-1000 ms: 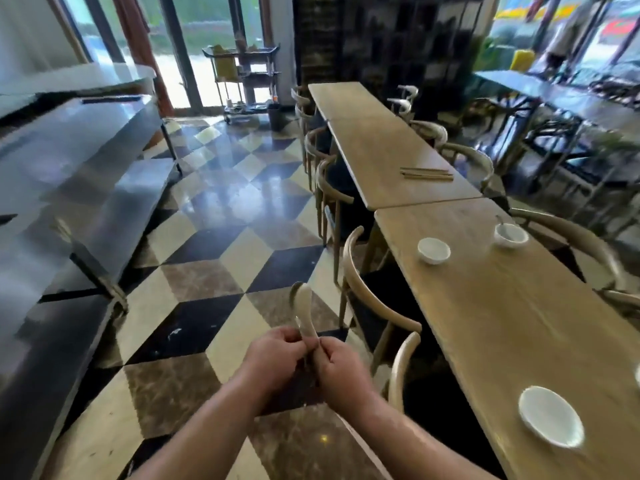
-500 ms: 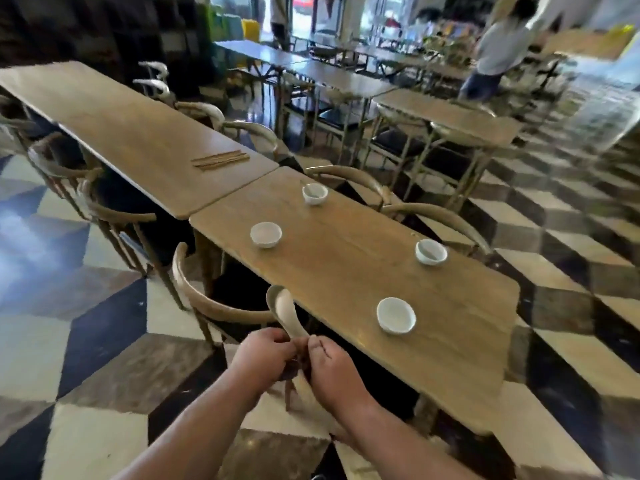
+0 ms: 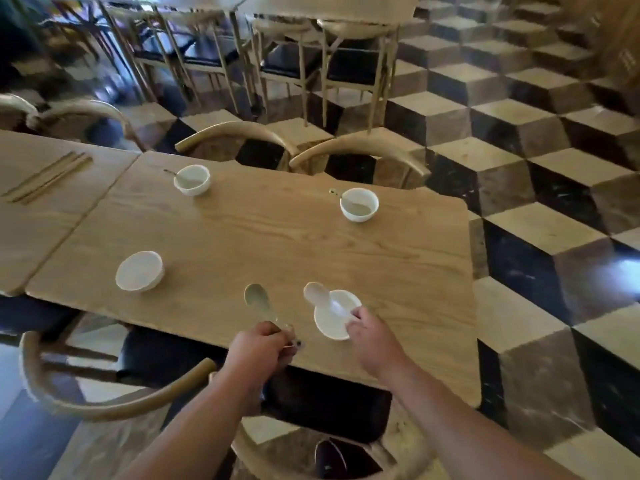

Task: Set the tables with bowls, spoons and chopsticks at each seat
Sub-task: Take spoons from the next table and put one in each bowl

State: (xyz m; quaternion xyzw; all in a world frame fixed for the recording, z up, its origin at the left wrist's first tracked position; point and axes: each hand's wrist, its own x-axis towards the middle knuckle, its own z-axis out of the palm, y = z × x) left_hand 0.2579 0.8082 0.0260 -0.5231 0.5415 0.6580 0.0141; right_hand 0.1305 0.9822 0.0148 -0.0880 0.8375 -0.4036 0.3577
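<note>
Several white bowls stand on the wooden table [image 3: 277, 237]. My right hand [image 3: 372, 336] pinches the handle of a white spoon [image 3: 317, 295] that lies across the near right bowl [image 3: 334, 322]. My left hand [image 3: 259, 351] grips the handle of a second spoon [image 3: 258, 299] just above the table's near edge. The near left bowl [image 3: 140, 271] holds no spoon. The two far bowls, far left bowl [image 3: 192, 180] and far right bowl [image 3: 359, 204], each have a spoon in them. Chopsticks [image 3: 48, 178] lie on the adjoining table at the left.
Curved-back wooden chairs stand along the far side [image 3: 239, 133] and the near side [image 3: 104, 407] of the table. More tables and chairs [image 3: 311, 53] fill the back. A checkered tile floor [image 3: 536, 168] lies to the right.
My hands have parted: the right one carried one spoon over to the near right bowl, the left one keeps the other. My view has swung to face the table.
</note>
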